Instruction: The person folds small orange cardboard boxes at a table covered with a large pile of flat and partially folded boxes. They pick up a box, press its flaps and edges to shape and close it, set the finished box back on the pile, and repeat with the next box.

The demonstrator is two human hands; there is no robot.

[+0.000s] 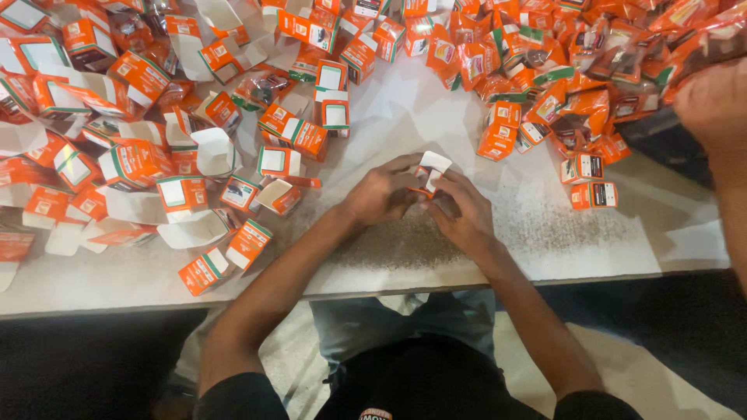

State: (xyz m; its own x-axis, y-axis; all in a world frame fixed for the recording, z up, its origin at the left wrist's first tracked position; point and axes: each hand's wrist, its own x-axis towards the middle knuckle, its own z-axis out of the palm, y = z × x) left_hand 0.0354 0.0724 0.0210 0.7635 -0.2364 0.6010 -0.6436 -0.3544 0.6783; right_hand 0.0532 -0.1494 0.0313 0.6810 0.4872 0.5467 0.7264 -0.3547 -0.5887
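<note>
My left hand and my right hand meet over the middle of the white table. Both hold one small orange and white carton between their fingertips, with its white flap standing up. What is inside the carton is hidden by my fingers. Several more orange cartons lie just to the left of my left forearm, some with flaps open.
Heaps of small orange and white cartons cover the left and far side of the table. A pile of clear-fronted orange packs fills the far right. Another person's hand reaches in at the right edge. The table's front edge runs below my wrists.
</note>
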